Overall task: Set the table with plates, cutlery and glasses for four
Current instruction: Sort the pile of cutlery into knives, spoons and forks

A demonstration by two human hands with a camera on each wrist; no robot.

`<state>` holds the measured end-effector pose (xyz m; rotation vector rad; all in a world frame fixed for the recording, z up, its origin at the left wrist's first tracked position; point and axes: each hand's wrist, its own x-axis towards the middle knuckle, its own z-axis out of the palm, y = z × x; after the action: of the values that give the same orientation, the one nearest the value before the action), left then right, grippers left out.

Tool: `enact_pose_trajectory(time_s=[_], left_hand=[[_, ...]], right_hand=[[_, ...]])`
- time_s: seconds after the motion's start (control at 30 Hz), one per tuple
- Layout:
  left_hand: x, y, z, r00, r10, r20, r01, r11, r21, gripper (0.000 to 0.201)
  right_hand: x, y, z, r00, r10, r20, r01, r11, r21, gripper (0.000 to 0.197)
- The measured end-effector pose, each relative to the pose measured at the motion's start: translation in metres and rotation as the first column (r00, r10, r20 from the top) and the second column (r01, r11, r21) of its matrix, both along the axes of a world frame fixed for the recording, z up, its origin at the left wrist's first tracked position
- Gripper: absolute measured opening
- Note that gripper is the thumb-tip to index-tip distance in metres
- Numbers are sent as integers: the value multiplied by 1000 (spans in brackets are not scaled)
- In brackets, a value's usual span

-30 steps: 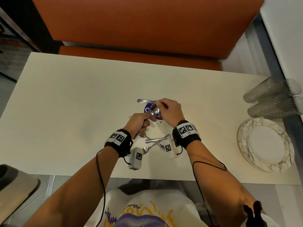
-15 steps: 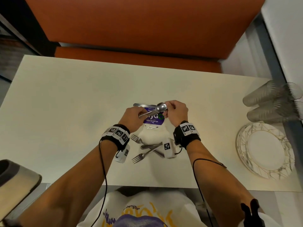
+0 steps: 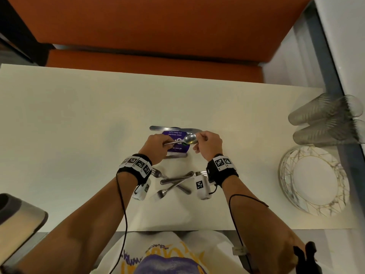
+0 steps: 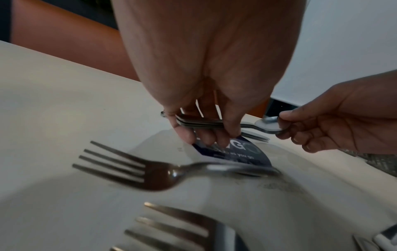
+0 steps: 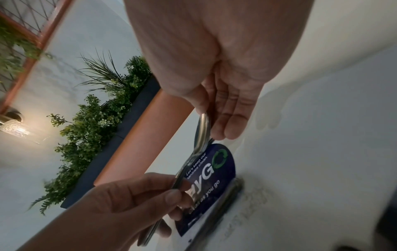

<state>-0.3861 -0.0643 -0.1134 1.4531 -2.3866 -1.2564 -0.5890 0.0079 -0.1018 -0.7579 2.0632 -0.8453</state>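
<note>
The left hand (image 3: 157, 145) grips a bundle of spoon (image 3: 190, 139) handles above a purple sticker (image 3: 178, 148), while the right hand (image 3: 209, 144) pinches the bowls. Forks (image 3: 173, 182) lie crossed just below the wrists on the table (image 3: 69, 135); plates (image 3: 314, 181) and glasses (image 3: 324, 119) sit at its right edge.

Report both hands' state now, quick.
Left hand: grips the handles of a cutlery bundle.
Right hand: pinches the spoon bowl at the bundle's end.

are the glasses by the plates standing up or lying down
Lying down. The glasses lie on their sides at the table's right edge, rims pointing right, just beyond the stacked plates.
</note>
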Motion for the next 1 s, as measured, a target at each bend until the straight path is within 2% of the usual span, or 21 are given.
enact_pose_trajectory(time_s=[0.3,0.5,1.0], left_hand=[[1,-17,-11,999,13,45,-7,991,-133,21],[-4,-17,-16,993,-2,116,37,953,-300,6],[-8,-14,-28,998,13,68,10,944,-329,16]], right_hand=[[13,-9,-9,999,-34,-14,35,998,58,20],[17,-8,-15,997,-59,-44,64,992,105,17],[10,-9,-16,994,-71,-83,79,992,94,20]])
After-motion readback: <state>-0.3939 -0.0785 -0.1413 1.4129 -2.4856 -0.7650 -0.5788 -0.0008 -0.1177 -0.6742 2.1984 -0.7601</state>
